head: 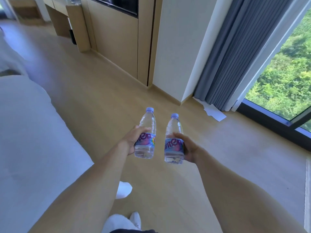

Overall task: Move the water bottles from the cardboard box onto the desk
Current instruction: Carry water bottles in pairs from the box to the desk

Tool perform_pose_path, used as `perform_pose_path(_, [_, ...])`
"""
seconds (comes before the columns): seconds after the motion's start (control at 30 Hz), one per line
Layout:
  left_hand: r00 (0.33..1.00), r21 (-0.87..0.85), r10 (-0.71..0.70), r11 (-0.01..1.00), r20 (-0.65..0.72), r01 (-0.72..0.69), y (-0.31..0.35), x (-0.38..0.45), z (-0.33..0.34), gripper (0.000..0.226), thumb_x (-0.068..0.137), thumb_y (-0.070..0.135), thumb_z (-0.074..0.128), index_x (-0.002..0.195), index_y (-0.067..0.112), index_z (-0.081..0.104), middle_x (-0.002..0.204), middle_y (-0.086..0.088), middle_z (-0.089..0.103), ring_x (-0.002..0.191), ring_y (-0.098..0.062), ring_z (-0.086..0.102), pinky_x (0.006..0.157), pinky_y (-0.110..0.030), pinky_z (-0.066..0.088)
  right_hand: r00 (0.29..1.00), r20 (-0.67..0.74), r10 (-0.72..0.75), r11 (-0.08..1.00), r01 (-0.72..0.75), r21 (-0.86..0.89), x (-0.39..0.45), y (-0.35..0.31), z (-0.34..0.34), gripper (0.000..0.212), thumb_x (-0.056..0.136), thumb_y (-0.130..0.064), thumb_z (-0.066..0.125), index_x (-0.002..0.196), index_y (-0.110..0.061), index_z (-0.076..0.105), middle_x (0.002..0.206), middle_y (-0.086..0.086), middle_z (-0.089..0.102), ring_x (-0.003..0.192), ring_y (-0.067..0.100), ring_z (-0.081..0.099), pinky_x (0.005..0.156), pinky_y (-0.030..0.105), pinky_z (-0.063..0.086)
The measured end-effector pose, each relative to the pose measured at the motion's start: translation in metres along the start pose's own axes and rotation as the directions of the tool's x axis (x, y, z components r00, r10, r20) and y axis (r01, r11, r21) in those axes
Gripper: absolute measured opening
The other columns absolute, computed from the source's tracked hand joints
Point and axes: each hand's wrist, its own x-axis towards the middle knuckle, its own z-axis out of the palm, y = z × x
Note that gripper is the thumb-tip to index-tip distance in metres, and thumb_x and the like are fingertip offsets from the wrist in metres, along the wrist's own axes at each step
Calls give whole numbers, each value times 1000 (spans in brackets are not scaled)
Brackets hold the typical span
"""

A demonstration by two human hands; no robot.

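Clear plastic, pale lilac caps, and a purple-blue label wrapped round the middle with big white lettering on it, that's what both water bottles look like. They seem full, caps on, and you can see the ribbed bases through the water.

Left hand (133, 140) has its fingers wrapped round the label band of the left bottle (146, 134), thumb across the front just above the label. Right hand (186, 147) holds the right bottle (173, 140) the same sort of way, gripping at the label from the outer side with the thumb lying over the top edge of the label. Both bottles are upright-ish, caps pointing away from the person and leaning a touch toward each other's outer sides, held out in front at the ends of both bare forearms. They're close together but not touching, up in the air over the light wood floor (94, 101).

Round about: a white bed (30, 132) along the left side, a wood desk (74, 22) far off at the top left against the wood panel wall, grey curtain (235, 52) to the right next to a big window (286, 73) with green trees outside. Some white paper (214, 113) is lying on the floor at the foot of the curtain. White socked feet (124, 189) show below between the arms.
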Motion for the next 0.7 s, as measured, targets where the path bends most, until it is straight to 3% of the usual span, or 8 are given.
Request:
perform_pose_path(0.13, [999, -13, -49, 999, 8, 49, 47, 49, -19, 27, 95, 27, 60, 110, 5, 63, 83, -16, 70, 63, -27, 70, 56, -34, 59, 999, 33, -17, 1000, 17, -5, 56, -53, 20, 47, 87, -32, 67, 125, -5, 59, 92, 15, 71, 81, 28, 69, 76, 40, 57])
perform_pose_path(0.3, [998, 2, 19, 1000, -56, -19, 90, 109, -34, 11, 93, 21, 65, 97, 12, 62, 80, -15, 71, 66, -29, 70, 62, -39, 60, 996, 89, -10, 999, 15, -50, 124, -109, 33, 54, 78, -32, 71, 124, -5, 60, 97, 15, 72, 85, 30, 70, 78, 42, 56])
perform_pose_path(0.5, [987, -2, 53, 999, -149, -54, 130, 192, -45, 14, 87, 18, 73, 74, 17, 74, 79, -16, 72, 67, -31, 72, 65, -44, 61, 986, 162, 30, 995, -14, -101, 221, -177, 34, 41, 91, -31, 64, 122, -5, 61, 94, 15, 73, 86, 29, 70, 80, 43, 56])
perform_pose_path(0.57, [977, -18, 62, 998, -206, -67, 146, 220, -45, 10, 87, 19, 75, 91, 11, 70, 84, -20, 73, 71, -32, 72, 67, -45, 61, 978, 205, 42, 993, -18, -118, 254, -204, 34, 38, 92, -30, 63, 120, -5, 61, 94, 15, 72, 87, 30, 68, 82, 44, 55])
perform_pose_path(0.63, [957, -55, 28, 997, -289, -46, 164, 247, -45, 42, 85, 21, 78, 118, 3, 60, 108, -28, 71, 86, -37, 71, 78, -52, 60, 969, 238, 67, 990, -36, -134, 284, -234, 35, 34, 93, -30, 61, 117, -5, 61, 93, 14, 71, 87, 29, 68, 83, 44, 54])
perform_pose_path(0.7, [934, -75, 10, 996, -357, -39, 184, 268, -42, 59, 84, 22, 79, 132, 0, 53, 124, -31, 64, 95, -40, 68, 88, -56, 57, 957, 271, 98, 984, -53, -168, 309, -262, 36, 30, 96, -30, 59, 114, -7, 62, 93, 14, 71, 86, 29, 67, 83, 44, 54])
